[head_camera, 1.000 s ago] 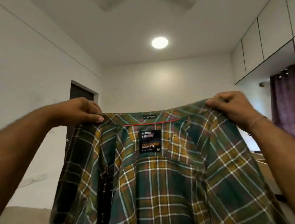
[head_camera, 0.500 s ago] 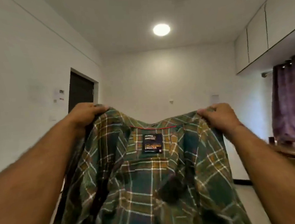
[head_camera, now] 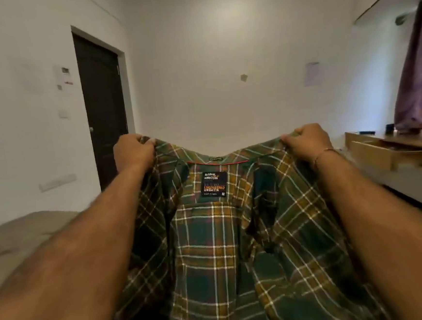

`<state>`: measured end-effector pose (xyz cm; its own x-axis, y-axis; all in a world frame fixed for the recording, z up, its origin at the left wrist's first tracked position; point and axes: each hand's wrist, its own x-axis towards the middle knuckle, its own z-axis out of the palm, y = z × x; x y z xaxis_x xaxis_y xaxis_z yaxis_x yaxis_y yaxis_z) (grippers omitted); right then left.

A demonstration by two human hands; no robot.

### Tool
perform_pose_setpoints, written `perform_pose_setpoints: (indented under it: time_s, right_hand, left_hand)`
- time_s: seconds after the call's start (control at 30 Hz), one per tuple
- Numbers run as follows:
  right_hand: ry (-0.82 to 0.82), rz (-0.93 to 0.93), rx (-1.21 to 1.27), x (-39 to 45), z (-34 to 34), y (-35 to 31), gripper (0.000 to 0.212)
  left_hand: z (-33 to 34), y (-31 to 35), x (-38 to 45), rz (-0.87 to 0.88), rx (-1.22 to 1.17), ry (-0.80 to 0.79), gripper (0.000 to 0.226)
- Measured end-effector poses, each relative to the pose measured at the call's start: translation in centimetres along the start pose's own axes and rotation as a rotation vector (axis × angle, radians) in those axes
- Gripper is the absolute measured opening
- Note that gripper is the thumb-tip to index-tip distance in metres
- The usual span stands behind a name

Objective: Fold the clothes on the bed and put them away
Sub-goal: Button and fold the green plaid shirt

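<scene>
Both grips are pinched on the plaid shirt [head_camera: 219, 247], left hand [head_camera: 133, 153] and right hand [head_camera: 306, 139] at its shoulders, level and equally near, so the body hangs straight down toward the bed [head_camera: 21, 232] at lower left.

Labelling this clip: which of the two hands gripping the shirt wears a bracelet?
The right hand, pinching the plaid shirt at its right shoulder; a thin bracelet circles that wrist. The left hand has a bare wrist.
</scene>
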<state>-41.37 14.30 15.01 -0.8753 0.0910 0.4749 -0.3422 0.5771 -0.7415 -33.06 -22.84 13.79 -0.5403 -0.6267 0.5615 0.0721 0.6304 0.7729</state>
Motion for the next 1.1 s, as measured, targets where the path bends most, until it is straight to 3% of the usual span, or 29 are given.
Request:
perform_pose_setpoints:
  time_s: [0.17, 0.23, 0.3, 0.43, 0.53, 0.63, 0.67, 0.77, 0.9, 1.0, 1.1]
  right_hand:
    - [0.065, -0.076, 0.153, -4.4, 3.6, 0.4, 0.020]
    - [0.117, -0.144, 0.187, -10.3, 7.2, 3.3, 0.014]
    - [0.056, -0.129, 0.153, -17.1, 11.8, 8.3, 0.018]
    - [-0.266, 0.188, 0.052, -28.8, 19.6, 19.9, 0.024]
    - [-0.317, 0.462, 0.240, -32.1, 22.4, 25.5, 0.021]
    - [-0.165, 0.655, 0.373, -32.7, 23.2, 27.0, 0.013]
    - [-0.118, 0.683, 0.388, -32.4, 23.5, 27.3, 0.010]
    - [-0.060, 0.632, 0.470, -30.6, 25.4, 27.2, 0.010]
    - [-0.131, 0.570, 0.468, -27.8, 27.2, 28.2, 0.014]
    - [-0.104, 0.699, 0.492, -26.7, 28.4, 29.4, 0.014]
    - [-0.041, 0.711, 0.499, -26.8, 29.0, 29.6, 0.017]
  left_hand:
    - [2.5, -0.1, -6.2, 0.121, -0.155, 0.015, 0.021]
    - [4.5, -3.3, -11.8, 0.181, -0.168, 0.004, 0.018]
    - [7.1, -8.6, -18.3, 0.147, -0.120, -0.108, 0.013]
    - [12.0, -20.9, -30.1, -0.086, 0.210, -0.570, 0.016]
    - [14.4, -25.4, -34.6, -0.156, 0.289, -0.699, 0.026]
    - [16.0, -25.5, -34.4, -0.202, 0.235, -0.674, 0.014]
    - [17.3, -25.4, -33.7, -0.242, 0.231, -0.636, 0.020]
    - [20.9, -27.1, -31.6, -0.521, 0.091, -0.429, 0.034]
    - [24.8, -30.9, -31.6, -0.868, -0.161, -0.128, 0.008]
    - [24.7, -32.0, -32.4, -0.937, -0.256, -0.109, 0.011]
    - [24.6, -32.7, -32.1, -0.990, -0.324, -0.143, 0.015]
